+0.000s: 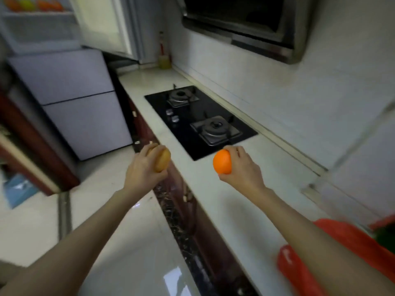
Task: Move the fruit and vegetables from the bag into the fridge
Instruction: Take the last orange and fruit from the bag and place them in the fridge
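Note:
My left hand [142,169] grips a tan, oval potato [162,160] over the counter's front edge. My right hand [241,165] holds a bright orange [222,164] above the white counter, just in front of the hob. The red plastic bag [350,244] lies at the lower right on the counter, partly behind my right forearm, with something green [384,238] showing in it. The fridge [70,99] stands at the far left; its upper compartment is open and several orange and green fruits [32,4] sit on a shelf at the top left.
A black two-burner gas hob [201,120] is set into the white counter [235,210]. A range hood [245,22] hangs above. A bottle [164,56] stands in the far corner. Dark red cabinet fronts [183,201] run below the counter. A wooden door frame [36,146] is at left.

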